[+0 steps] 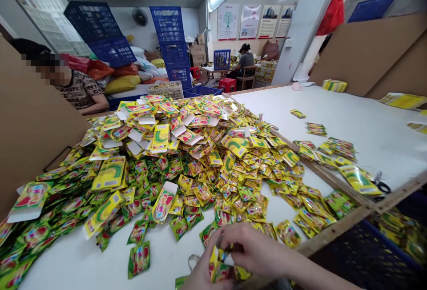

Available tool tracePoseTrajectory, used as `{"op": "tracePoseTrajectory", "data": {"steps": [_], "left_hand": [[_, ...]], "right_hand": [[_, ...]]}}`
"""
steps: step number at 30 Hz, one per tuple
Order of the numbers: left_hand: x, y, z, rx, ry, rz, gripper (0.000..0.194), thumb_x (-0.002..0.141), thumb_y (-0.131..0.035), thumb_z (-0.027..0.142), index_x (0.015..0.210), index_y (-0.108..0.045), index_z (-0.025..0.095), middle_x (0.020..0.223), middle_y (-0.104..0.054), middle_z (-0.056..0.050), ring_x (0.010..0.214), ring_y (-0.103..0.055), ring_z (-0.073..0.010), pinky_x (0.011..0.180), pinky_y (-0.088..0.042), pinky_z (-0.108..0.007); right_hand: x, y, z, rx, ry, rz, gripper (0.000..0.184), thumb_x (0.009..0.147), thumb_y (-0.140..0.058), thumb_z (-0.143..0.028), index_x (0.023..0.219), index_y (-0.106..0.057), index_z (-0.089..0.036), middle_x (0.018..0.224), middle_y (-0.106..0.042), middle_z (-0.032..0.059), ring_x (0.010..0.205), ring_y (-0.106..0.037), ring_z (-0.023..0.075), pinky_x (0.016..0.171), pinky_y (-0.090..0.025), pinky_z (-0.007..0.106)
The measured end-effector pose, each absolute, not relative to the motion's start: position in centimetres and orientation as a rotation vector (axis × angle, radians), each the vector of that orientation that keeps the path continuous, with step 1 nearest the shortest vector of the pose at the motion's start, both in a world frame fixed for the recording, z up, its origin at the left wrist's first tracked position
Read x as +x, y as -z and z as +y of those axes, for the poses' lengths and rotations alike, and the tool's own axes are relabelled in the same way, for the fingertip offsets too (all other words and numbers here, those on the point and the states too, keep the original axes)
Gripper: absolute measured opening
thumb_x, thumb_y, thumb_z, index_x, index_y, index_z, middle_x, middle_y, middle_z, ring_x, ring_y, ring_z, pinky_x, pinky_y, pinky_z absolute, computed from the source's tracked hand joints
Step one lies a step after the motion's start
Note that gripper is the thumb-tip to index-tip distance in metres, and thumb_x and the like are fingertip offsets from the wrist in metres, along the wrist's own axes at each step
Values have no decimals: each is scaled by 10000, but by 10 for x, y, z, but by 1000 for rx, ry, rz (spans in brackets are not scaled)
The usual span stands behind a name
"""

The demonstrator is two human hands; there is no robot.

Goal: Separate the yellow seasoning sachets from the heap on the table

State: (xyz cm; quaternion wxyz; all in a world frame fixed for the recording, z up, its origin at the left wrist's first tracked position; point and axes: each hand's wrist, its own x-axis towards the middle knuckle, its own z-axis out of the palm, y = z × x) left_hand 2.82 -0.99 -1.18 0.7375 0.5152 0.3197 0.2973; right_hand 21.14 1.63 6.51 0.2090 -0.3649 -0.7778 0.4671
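At the bottom middle, my left hand (199, 272) is wrapped round a small yellow carton (213, 259) with colourful sachets (223, 272) at its mouth. My right hand (255, 247) reaches in from the right, its fingers curled down at the carton's opening. What its fingertips pinch is hidden. In front of both hands rises a big heap of green sachets (138, 259) and yellow sachets (288, 233). Flat yellow cartons with white flaps lie over the heap, among them one carton (165, 203) near the middle.
A wooden strip (320, 174) divides the white table (263, 103); scissors (383, 187) and sachet stacks lie right of it. Below right stands a blue crate (376, 254) of sachets. Cardboard panels (36, 130) flank the table. One person (83, 90) sits at left, another (246, 61) farther back.
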Motion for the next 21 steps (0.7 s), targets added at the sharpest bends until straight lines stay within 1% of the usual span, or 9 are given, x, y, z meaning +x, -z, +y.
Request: {"op": "tracePoseTrajectory", "data": {"steps": [3,7,10,12,14,16,17,19,21], "left_hand": [[28,15,-9,1074,-569,663,1001,589,-736,441,1392,-186,205,1376,-396,-136,1258,-378,-312,1035,-291,-422],[36,12,-10,1202,-543,750,1017,586,-743,343,1401,-161,168,1381,-394,-142,1293,-331,-299,1085,-184,-422],[42,0,-6,1256,-508,739,1066,547,-772,268,1404,-143,204,1408,-371,-125,1326,-266,-296,1090,-164,-448],[37,-8,4,1324,-568,817,947,601,-744,279,1385,-214,251,1430,-344,-91,1336,-252,-274,1092,-183,-433],[25,-12,22,1483,-701,1047,628,734,-622,324,1309,-375,272,1395,-398,-80,1300,-325,-258,1078,-226,-433],[14,-8,45,1685,-826,1304,416,811,-502,338,1217,-482,253,1300,-496,-99,1222,-420,-260,1041,-286,-457],[9,-3,56,1778,-868,1388,408,812,-492,339,1207,-490,237,1265,-523,-109,1195,-442,-266,1024,-305,-468],[7,9,75,1902,-912,1463,483,776,-534,341,1235,-468,206,1267,-524,-124,1203,-426,-289,1021,-296,-495],[9,20,87,1936,-919,1464,535,743,-572,339,1248,-470,197,1299,-511,-128,1237,-388,-315,1035,-257,-523]], "right_hand": [[214,-63,8,-1141,-1407,-2055,313,698,-434,-47,893,-639,-182,760,-633,-5,587,-535,108,547,-405,186],[214,-57,-5,-964,-1384,-2143,220,719,-515,-102,829,-691,-178,813,-661,25,776,-589,156,716,-434,231],[238,-57,-3,-1061,-1289,-2035,195,761,-494,-141,743,-684,-180,751,-658,31,742,-593,164,682,-446,249],[278,-65,9,-1250,-1035,-1910,205,799,-478,-228,735,-670,-194,752,-657,45,722,-595,185,671,-451,287],[324,-76,25,-1529,-593,-1765,207,800,-480,-309,775,-653,-199,840,-662,74,685,-591,208,655,-446,335],[357,-82,43,-1841,8,-1532,241,774,-487,-316,929,-621,-189,1010,-629,119,659,-583,229,646,-437,380],[364,-82,50,-1910,140,-1504,290,782,-466,-300,1009,-597,-177,1095,-592,143,704,-586,245,678,-435,402],[355,-71,60,-1892,56,-1663,349,790,-447,-276,1096,-561,-155,1126,-569,162,814,-583,266,751,-431,419],[327,-50,65,-1717,-259,-1925,373,751,-515,-279,1101,-574,-165,1063,-608,131,921,-563,266,822,-427,401]]}}
